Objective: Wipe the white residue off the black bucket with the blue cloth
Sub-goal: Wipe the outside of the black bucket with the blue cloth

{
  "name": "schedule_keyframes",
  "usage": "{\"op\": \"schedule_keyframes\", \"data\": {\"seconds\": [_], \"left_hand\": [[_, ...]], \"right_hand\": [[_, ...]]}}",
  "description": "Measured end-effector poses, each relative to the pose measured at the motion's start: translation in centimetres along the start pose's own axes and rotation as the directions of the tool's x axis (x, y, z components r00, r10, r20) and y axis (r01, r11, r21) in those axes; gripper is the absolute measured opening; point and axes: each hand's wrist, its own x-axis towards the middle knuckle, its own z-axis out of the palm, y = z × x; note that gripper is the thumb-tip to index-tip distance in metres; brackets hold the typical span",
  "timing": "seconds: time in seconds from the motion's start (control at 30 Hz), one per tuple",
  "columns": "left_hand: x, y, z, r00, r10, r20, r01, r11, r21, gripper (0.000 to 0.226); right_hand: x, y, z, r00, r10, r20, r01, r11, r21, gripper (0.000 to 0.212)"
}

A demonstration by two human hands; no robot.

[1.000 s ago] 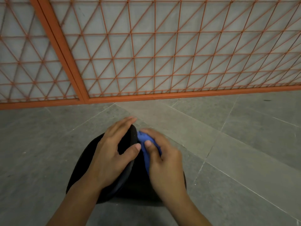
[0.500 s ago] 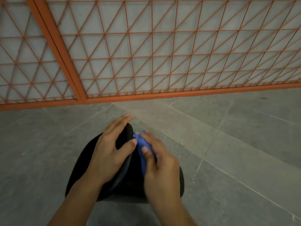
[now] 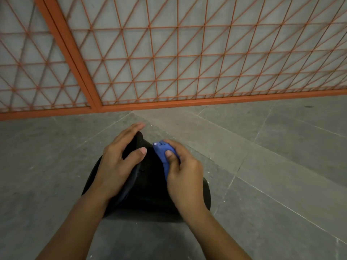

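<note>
bucket on floor, grille behind

matt black bucket, soft blue cloth.
</note>
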Motion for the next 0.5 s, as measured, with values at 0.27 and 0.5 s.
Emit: {"op": "schedule_keyframes", "data": {"seconds": [0.27,0.5], "left_hand": [[0.1,-0.5,-0.2,1.000,-0.006,-0.028,0.007,1.000,0.014,0.063],[-0.1,-0.3,0.3,0.999,-0.006,-0.033,0.007,1.000,0.028,0.055]], "right_hand": [[-2.5,-0.3,1.3,0.954,-0.297,-0.049,0.299,0.953,0.045,0.032],[-2.3,1.3,0.2,0.984,-0.133,-0.115,0.136,0.990,0.020,0.031]]}}
